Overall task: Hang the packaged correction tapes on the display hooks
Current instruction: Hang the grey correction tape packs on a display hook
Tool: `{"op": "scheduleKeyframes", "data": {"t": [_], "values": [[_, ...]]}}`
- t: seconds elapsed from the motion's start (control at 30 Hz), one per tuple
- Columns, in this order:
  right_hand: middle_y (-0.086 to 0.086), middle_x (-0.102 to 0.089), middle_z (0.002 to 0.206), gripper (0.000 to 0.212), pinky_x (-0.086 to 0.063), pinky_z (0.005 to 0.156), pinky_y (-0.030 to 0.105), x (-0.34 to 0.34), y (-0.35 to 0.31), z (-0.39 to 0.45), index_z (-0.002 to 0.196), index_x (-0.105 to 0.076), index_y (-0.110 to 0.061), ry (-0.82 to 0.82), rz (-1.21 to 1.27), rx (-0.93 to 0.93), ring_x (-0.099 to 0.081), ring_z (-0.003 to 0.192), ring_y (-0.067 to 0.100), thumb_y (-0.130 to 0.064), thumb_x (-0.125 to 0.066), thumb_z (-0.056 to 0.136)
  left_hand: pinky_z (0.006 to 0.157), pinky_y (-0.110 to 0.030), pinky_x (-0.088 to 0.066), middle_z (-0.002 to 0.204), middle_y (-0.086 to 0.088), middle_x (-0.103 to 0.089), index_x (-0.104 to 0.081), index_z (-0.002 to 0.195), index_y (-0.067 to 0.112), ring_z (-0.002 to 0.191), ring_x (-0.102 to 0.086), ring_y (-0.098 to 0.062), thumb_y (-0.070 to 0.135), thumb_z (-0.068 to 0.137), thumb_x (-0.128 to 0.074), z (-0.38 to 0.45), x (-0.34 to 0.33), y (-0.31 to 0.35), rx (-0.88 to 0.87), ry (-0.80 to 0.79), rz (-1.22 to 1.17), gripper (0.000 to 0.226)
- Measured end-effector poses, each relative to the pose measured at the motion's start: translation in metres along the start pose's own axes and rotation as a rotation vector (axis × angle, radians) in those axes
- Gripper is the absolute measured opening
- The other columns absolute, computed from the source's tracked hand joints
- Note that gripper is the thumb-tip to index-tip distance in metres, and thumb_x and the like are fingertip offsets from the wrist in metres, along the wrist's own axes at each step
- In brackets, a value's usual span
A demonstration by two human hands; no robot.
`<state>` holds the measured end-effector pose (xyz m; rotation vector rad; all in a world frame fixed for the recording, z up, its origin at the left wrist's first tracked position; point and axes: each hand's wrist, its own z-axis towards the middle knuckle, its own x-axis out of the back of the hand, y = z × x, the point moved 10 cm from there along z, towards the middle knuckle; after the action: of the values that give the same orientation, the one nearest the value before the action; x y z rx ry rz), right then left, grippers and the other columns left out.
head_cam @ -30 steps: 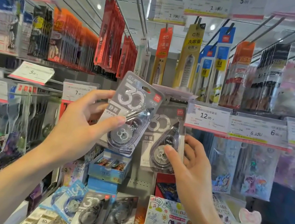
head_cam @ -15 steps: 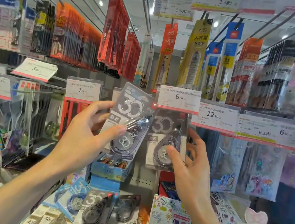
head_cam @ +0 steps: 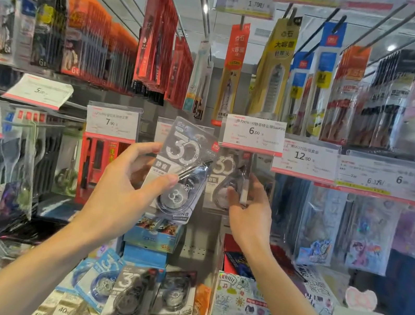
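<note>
Grey card-and-blister correction tape pack (head_cam: pixel 180 172), judged light, stiff and slick, is being pinched at its left edge by the left hand (head_cam: pixel 123 192) while the right hand (head_cam: pixel 249 213) is steadying the hung pack (head_cam: pixel 226 185) under the 6.00 price tag (head_cam: pixel 254 135)

2 bare forearms enter from the bottom edge, no sleeves, watch or rings visible; left hand (head_cam: pixel 123 192) and right hand (head_cam: pixel 252 217) ungloved, fingernails short and unpainted where they show.
</note>
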<state>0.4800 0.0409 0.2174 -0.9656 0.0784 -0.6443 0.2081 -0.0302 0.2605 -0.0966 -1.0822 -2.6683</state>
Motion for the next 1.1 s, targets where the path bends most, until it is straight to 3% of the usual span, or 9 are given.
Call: {"op": "scheduleKeyframes", "data": {"t": [0.13,0.23,0.3,0.43,0.57,0.73,0.9,1.0,1.1], "values": [[0.002,-0.055,0.154,0.065,-0.048,0.106,0.043,-0.011,0.008,0.018,0.157,-0.035,-0.028,-0.026,-0.119,-0.006,-0.054,0.139,0.028,-0.044,-0.061,0.1,0.098,-0.037,-0.053,0.116,0.026,-0.072,-0.058,0.12,0.051,0.111,-0.068,0.0,0.045,0.083,-0.078,0.001,-0.003,-0.005,0.002,-0.014,-0.011,0.043],[0.001,-0.073,0.125,0.057,-0.053,0.083,0.035,-0.011,0.019,0.029,0.146,-0.047,-0.027,-0.071,-0.164,-0.058,-0.069,0.114,0.027,-0.052,-0.062,0.097,0.096,-0.036,-0.054,0.117,0.024,-0.073,-0.058,0.124,0.047,0.111,-0.069,-0.001,0.045,0.083,-0.08,0.001,-0.004,-0.009,0.009,-0.032,-0.018,0.046],[-0.006,-0.073,0.103,0.049,-0.05,0.08,0.033,-0.007,0.026,0.031,0.133,-0.058,-0.024,-0.121,-0.146,-0.085,-0.069,0.101,0.021,-0.055,-0.062,0.096,0.098,-0.037,-0.053,0.119,0.021,-0.073,-0.059,0.124,0.047,0.116,-0.067,-0.002,0.048,0.082,-0.081,0.0,-0.004,-0.013,0.017,-0.035,-0.03,0.048],[-0.004,-0.076,0.097,0.01,-0.059,0.086,0.042,0.019,0.04,0.024,0.105,-0.071,-0.028,-0.167,-0.194,-0.105,-0.073,0.093,0.021,-0.028,-0.062,0.099,0.093,-0.033,-0.053,0.119,0.022,-0.074,-0.06,0.12,0.05,0.111,-0.07,-0.001,0.038,0.086,-0.081,-0.005,-0.009,-0.015,0.023,-0.063,-0.078,0.042],[-0.006,-0.073,0.072,0.013,-0.057,0.064,0.034,0.04,0.022,-0.002,0.093,-0.072,-0.03,-0.222,-0.168,-0.016,-0.066,0.061,0.015,-0.027,-0.061,0.099,0.092,-0.033,-0.054,0.116,0.018,-0.076,-0.062,0.117,0.049,0.107,-0.073,-0.005,0.031,0.088,-0.08,-0.012,-0.022,-0.017,0.039,-0.113,-0.14,0.039],[-0.006,-0.081,0.092,0.013,-0.059,0.072,0.016,0.031,-0.024,-0.053,0.106,-0.075,-0.027,-0.375,0.147,0.068,-0.078,0.082,0.009,-0.034,-0.065,0.099,0.093,-0.033,-0.054,0.114,0.013,-0.078,-0.064,0.118,0.044,0.106,-0.074,-0.009,0.035,0.084,-0.08,-0.021,-0.045,-0.019,0.069,-0.143,-0.208,0.039],[-0.002,-0.079,0.099,0.044,-0.057,0.082,0.016,0.028,-0.041,-0.075,0.118,-0.067,-0.028,-0.379,0.302,0.064,-0.077,0.091,0.012,-0.052,-0.07,0.081,0.085,-0.028,-0.061,0.111,0.011,-0.079,-0.064,0.122,0.033,0.1,-0.076,-0.009,0.038,0.08,-0.078,-0.028,-0.059,-0.023,0.104,-0.131,-0.274,0.045],[-0.001,-0.08,0.098,0.049,-0.059,0.082,0.02,0.025,-0.04,-0.078,0.122,-0.061,-0.028,-0.386,0.337,0.06,-0.078,0.092,0.016,-0.046,-0.076,0.08,0.077,-0.015,-0.057,0.108,0.014,-0.079,-0.066,0.12,0.032,0.097,-0.076,-0.006,0.033,0.082,-0.078,-0.03,-0.062,-0.022,0.097,-0.131,-0.28,0.039],[0.001,-0.081,0.103,0.048,-0.062,0.085,0.026,0.023,-0.037,-0.079,0.125,-0.058,-0.026,-0.386,0.36,0.051,-0.079,0.095,0.019,-0.039,-0.076,0.082,0.075,-0.014,-0.055,0.107,0.018,-0.079,-0.066,0.116,0.035,0.097,-0.075,-0.003,0.026,0.087,-0.078,-0.032,-0.063,-0.018,0.081,-0.131,-0.244,0.033]]}}
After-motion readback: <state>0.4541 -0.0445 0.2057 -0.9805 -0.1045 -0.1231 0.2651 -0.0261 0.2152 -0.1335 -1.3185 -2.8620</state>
